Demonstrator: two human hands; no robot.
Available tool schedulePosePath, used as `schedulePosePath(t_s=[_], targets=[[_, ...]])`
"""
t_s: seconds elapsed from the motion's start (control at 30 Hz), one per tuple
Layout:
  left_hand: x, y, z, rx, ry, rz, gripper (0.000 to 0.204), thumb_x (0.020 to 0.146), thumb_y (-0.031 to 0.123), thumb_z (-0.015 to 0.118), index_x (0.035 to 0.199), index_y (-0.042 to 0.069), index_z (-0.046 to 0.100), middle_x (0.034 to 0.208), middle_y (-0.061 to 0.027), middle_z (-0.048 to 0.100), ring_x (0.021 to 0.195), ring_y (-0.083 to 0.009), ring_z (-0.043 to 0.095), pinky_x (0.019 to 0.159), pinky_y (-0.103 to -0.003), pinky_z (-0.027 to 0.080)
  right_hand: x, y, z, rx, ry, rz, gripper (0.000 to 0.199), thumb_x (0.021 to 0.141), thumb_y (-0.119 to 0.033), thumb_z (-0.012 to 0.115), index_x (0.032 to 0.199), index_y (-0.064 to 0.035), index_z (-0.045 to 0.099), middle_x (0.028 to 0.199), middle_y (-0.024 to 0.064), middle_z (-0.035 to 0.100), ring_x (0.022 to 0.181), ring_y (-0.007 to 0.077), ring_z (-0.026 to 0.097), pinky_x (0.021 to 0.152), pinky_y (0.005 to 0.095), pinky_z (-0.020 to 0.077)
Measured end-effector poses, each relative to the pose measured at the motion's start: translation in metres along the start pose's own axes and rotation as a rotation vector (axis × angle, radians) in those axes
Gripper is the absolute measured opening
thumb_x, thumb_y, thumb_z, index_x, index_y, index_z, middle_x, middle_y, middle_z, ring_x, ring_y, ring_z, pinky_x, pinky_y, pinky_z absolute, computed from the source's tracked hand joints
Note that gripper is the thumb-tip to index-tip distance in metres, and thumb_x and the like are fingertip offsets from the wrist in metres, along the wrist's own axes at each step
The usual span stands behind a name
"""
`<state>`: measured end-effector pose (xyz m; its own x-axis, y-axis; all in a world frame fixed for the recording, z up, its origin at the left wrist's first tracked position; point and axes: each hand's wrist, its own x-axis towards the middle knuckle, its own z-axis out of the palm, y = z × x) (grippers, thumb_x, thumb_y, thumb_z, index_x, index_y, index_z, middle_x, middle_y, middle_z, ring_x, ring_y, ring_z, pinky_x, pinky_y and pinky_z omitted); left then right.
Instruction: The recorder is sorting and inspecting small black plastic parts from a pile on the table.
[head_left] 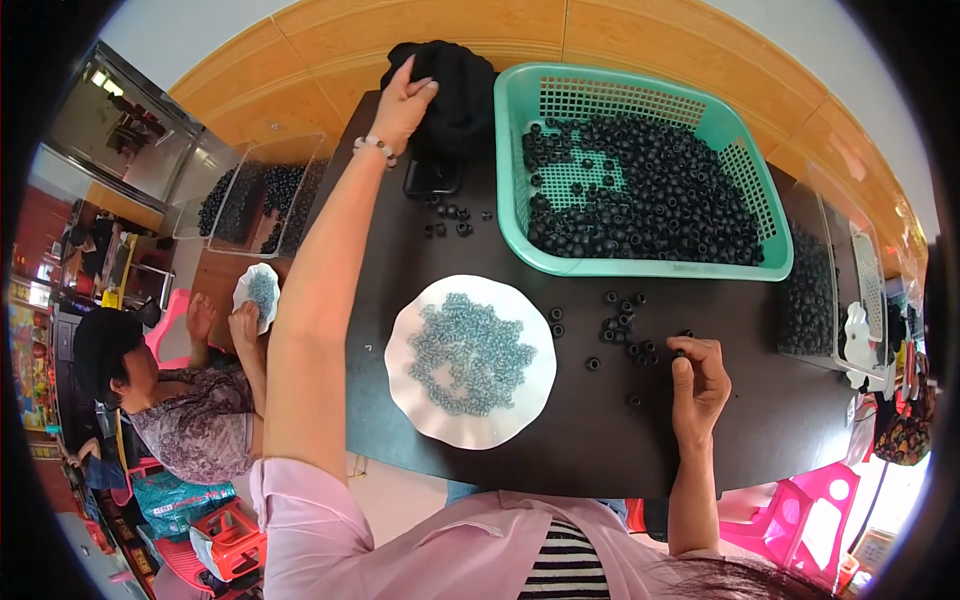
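Observation:
My left arm reaches to the far side of the table, where my left hand (402,108), wearing a beaded bracelet, is at a bundle of black cloth (458,98). Its visible fingertips are apart and I see nothing between them. At the right, my right hand (700,388) pinches a small black hollow bead-like part (680,352) between thumb and fingers. Several similar black parts (618,328) lie loose on the table beside it. Between my arms sits a white wavy-edged plate (405,398) bearing a spread of small clear bluish pieces (470,350).
A green plastic basket (510,215) full of black parts stands at the back. More loose parts (450,212) lie near a dark flat object (433,178). Clear bins stand left (245,195) and right (835,290). Another person (195,415) works at the left with a small white dish (243,287).

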<state>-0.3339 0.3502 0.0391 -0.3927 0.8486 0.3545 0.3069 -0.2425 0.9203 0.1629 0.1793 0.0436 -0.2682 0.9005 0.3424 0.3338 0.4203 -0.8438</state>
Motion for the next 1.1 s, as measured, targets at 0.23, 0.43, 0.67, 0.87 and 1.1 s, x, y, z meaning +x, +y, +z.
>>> schedulePosePath(t_s=[0.23, 0.43, 0.67, 0.87, 1.1], targets=[[-0.058, 0.036, -0.027, 0.537, 0.351, -0.137, 0.079, 0.075, 0.023, 0.071, 0.137, -0.009, 0.034, 0.09, -0.0088, 0.068, 0.086, -0.0162, 0.063, 0.081, -0.028, 0.048, 0.0, -0.001, 0.0, -0.006, 0.022, -0.028, 0.021, 0.089, -0.021, 0.066, 0.093, -0.001, 0.065, 0.094, 0.0083, 0.067, 0.086, 0.0179, 0.054, 0.072, 0.0273, 0.0449], [-0.094, 0.01, -0.008, 0.944, 0.05, -0.244, 0.092, 0.062, 0.045, 0.078, 0.13, -0.007, 0.045, 0.1, -0.016, 0.067, 0.097, -0.0269, 0.064, 0.091, -0.032, 0.047, 0.001, -0.002, 0.002, -0.04, -0.003, -0.095, 0.019, 0.088, -0.019, 0.067, 0.092, -0.0011, 0.065, 0.094, 0.0081, 0.068, 0.082, 0.0173, 0.053, 0.07, 0.0274, 0.0446], [-0.058, 0.036, 0.026, 1.04, 0.124, -0.332, 0.087, 0.059, 0.049, 0.08, 0.122, -0.005, 0.056, 0.109, -0.0245, 0.065, 0.105, -0.0375, 0.062, 0.09, -0.04, 0.049, 0.001, -0.006, -0.001, -0.087, -0.033, -0.077, 0.019, 0.088, -0.018, 0.066, 0.094, 0.0002, 0.065, 0.095, 0.008, 0.065, 0.089, 0.0169, 0.054, 0.076, 0.0265, 0.0449], [-0.025, 0.038, 0.032, 0.886, 0.267, 0.01, 0.057, 0.064, 0.034, 0.079, 0.106, -0.002, 0.067, 0.1, -0.0238, 0.067, 0.101, -0.0367, 0.063, 0.088, -0.042, 0.051, 0.001, -0.008, -0.003, -0.109, -0.022, -0.084, 0.02, 0.088, -0.02, 0.066, 0.092, -0.0002, 0.065, 0.093, 0.0077, 0.066, 0.087, 0.0179, 0.054, 0.074, 0.0273, 0.0448], [-0.026, 0.021, 0.031, 0.818, -0.062, -0.102, 0.057, 0.07, 0.036, 0.072, 0.113, -0.001, 0.063, 0.095, -0.02, 0.069, 0.096, -0.0339, 0.065, 0.084, -0.038, 0.05, 0.003, -0.008, -0.002, -0.119, -0.031, -0.079, 0.024, 0.087, -0.024, 0.068, 0.092, -0.0009, 0.066, 0.092, 0.0071, 0.067, 0.084, 0.0182, 0.053, 0.072, 0.028, 0.0441]])
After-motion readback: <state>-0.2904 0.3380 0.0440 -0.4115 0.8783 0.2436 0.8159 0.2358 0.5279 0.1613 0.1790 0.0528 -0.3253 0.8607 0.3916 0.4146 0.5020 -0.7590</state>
